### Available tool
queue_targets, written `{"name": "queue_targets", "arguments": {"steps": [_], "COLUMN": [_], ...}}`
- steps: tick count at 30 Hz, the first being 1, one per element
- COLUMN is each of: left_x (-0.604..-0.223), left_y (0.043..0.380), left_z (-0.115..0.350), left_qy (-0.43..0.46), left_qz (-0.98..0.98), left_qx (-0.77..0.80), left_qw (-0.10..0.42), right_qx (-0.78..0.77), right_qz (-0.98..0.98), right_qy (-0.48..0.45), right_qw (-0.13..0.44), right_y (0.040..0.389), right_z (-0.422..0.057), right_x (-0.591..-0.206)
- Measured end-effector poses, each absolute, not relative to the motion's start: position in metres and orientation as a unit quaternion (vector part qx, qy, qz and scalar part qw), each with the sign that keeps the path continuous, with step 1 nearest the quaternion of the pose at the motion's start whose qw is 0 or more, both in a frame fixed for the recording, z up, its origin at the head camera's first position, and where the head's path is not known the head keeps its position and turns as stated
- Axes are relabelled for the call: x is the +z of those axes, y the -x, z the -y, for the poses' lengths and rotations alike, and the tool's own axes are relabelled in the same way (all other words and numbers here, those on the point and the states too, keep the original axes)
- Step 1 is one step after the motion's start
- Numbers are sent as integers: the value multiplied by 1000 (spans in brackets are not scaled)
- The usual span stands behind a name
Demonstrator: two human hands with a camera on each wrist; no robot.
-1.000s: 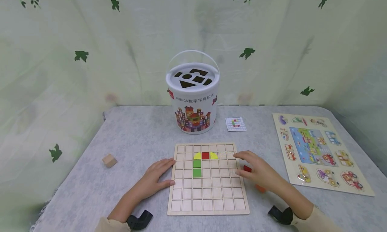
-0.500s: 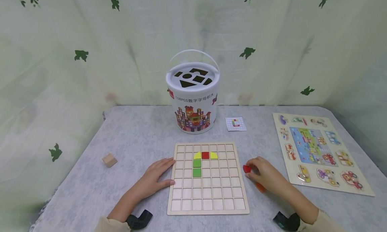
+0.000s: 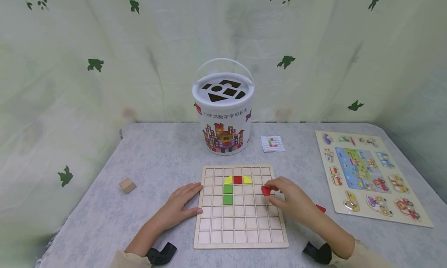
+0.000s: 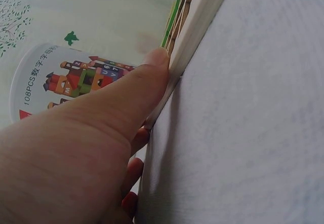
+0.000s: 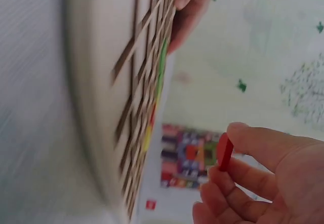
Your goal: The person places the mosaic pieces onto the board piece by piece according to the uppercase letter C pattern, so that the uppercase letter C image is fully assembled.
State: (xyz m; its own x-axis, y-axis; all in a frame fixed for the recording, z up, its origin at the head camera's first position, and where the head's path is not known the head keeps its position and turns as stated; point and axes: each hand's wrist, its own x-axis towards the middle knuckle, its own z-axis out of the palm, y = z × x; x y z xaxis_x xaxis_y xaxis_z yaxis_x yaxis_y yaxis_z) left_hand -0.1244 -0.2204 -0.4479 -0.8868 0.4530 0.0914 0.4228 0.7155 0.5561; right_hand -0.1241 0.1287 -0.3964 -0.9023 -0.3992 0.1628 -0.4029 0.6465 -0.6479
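Note:
A wooden grid board [image 3: 241, 246] lies flat in the middle of the table. In its cells sit a red square [image 3: 238, 180] between two yellow quarter-round pieces [image 3: 247, 180], with two green squares [image 3: 228, 199] below the left one. My left hand [image 3: 178, 206] rests against the board's left edge, fingertips and thumb touching the rim. Between thumb and fingers my right hand [image 3: 291, 200] pinches a red wooden piece with a rounded edge [image 3: 265, 190], over the right side of the board. Seen edge-on in the right wrist view, this red piece [image 5: 226, 152] is thin.
Behind the board stands a white block bucket [image 3: 225, 112]. Beside it lies a small grid pattern card [image 3: 272, 143]. A picture puzzle board [image 3: 370, 178] lies at right, a plain wooden cube [image 3: 127, 185] at left. Another red piece [image 3: 320, 208] shows partly behind the right forearm.
My right hand reached down right of the board, took hold of the red piece, and carried it left over the grid. The left hand has stayed on the board's edge.

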Motion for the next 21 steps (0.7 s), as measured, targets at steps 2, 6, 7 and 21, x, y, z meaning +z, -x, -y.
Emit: {"name": "queue_targets", "arguments": {"steps": [2, 6, 7, 21], "left_x": [-449, -450, -450, -447], "left_y": [124, 124, 124, 124], "left_z": [220, 220, 220, 220], "left_qy": [-236, -236, -235, -230], "left_qz": [-926, -927, -927, -930], "left_qx": [293, 292, 291, 287], "left_qw": [26, 24, 24, 27], "right_qx": [365, 372, 371, 322], "right_qz": [899, 882, 877, 877], "right_qy": [-244, -289, -305, -353], "right_qw": [7, 13, 16, -53], "right_y": [121, 117, 116, 124], "right_z": [-119, -99, -94, -54], "right_x": [-392, -389, -390, -428]}}
